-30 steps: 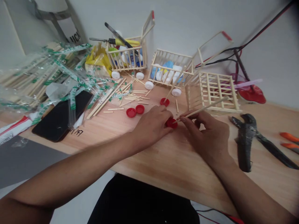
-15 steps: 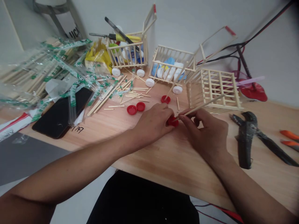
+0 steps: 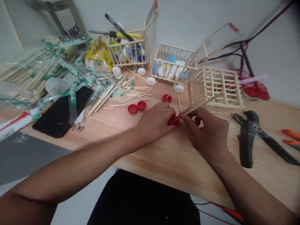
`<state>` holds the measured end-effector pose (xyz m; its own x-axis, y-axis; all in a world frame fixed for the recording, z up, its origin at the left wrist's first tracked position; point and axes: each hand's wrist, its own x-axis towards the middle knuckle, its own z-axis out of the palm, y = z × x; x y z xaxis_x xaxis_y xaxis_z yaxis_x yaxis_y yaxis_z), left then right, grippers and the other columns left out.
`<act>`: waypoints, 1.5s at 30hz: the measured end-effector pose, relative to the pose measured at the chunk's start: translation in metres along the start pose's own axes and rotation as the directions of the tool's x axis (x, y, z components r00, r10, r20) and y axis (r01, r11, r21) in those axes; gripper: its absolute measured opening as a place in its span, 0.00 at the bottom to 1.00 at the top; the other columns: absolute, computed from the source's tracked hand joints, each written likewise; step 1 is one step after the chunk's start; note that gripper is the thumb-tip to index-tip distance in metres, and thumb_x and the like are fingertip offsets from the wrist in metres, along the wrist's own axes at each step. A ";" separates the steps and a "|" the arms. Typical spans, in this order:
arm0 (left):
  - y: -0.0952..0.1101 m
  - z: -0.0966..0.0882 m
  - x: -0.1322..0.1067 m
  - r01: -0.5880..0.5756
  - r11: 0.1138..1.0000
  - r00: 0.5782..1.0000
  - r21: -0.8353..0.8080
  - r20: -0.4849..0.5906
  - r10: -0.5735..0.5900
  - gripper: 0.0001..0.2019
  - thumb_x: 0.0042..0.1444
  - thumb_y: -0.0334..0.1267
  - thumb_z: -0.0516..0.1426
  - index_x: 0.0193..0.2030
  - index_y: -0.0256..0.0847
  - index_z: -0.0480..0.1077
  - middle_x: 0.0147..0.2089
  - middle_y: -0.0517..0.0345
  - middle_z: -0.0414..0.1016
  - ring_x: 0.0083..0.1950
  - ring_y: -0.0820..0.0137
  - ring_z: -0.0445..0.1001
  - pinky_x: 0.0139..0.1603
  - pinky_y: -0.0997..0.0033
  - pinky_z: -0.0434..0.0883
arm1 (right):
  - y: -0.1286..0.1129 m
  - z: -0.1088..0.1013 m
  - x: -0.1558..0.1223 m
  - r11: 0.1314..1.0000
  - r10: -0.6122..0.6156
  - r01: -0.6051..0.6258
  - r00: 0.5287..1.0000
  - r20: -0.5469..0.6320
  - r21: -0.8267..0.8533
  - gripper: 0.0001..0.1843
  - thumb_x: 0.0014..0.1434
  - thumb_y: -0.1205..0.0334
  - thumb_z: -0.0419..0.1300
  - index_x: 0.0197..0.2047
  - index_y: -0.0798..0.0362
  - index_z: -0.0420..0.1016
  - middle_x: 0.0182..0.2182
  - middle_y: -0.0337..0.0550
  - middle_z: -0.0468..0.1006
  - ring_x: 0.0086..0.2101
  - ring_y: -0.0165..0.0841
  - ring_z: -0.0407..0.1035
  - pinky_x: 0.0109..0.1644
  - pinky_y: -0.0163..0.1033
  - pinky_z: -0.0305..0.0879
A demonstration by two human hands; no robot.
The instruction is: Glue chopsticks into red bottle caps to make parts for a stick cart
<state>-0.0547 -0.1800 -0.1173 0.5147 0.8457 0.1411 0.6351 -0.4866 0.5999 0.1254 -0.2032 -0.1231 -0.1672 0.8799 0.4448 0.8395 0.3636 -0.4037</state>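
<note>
Two items held | red bottle cap point(image 3: 173, 121) gripped by left fingers point(image 3: 164, 110) | wooden stick point(image 3: 201, 104) pinched by right fingers point(image 3: 190, 114), tip braced against cap

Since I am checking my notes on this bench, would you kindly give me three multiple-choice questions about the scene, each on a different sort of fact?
1. Where do the pliers lie?
A) Right of the right hand
B) Left of the left hand
C) Inside a cage

2. How many red caps lie on the table besides the one at the hands?
A) Two
B) Three
C) Five

3. What does the right hand hold?
A) Pliers
B) A wooden stick
C) Nothing

1: A, they lie beyond that hand.
2: B, two sit together, one nearer the cages.
3: B, its fingers pinch the stick.
</note>
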 end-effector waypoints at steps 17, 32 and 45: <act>-0.001 0.001 0.000 -0.023 1.000 1.000 0.012 -0.014 0.023 0.07 0.57 0.40 0.57 0.34 0.38 0.70 0.39 0.54 0.69 0.40 0.67 0.68 0.37 0.68 0.65 | -0.002 0.000 0.001 0.999 -0.027 0.027 1.000 0.007 -0.031 0.06 0.61 0.56 0.59 0.35 0.47 0.74 0.30 0.38 0.78 0.27 0.30 0.68 0.30 0.38 0.59; -0.002 0.003 0.000 -0.025 0.999 1.000 0.032 -0.013 0.026 0.07 0.56 0.39 0.57 0.32 0.38 0.68 0.38 0.55 0.69 0.38 0.68 0.67 0.36 0.69 0.63 | -0.003 0.001 0.000 0.998 -0.047 0.047 0.999 0.012 -0.031 0.07 0.62 0.55 0.58 0.35 0.47 0.74 0.30 0.38 0.77 0.28 0.31 0.67 0.31 0.38 0.60; -0.003 0.004 -0.001 -0.058 0.996 0.998 0.061 -0.023 0.059 0.07 0.56 0.39 0.57 0.32 0.38 0.68 0.38 0.55 0.69 0.39 0.68 0.68 0.36 0.68 0.63 | -0.005 0.001 0.001 0.998 -0.045 0.045 0.999 0.008 -0.044 0.07 0.61 0.56 0.59 0.34 0.48 0.74 0.29 0.38 0.77 0.27 0.30 0.67 0.31 0.37 0.59</act>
<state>-0.0552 -0.1802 -0.1222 0.5383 0.8200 0.1944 0.6381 -0.5473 0.5415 0.1202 -0.2037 -0.1210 -0.2088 0.8653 0.4557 0.8531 0.3890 -0.3476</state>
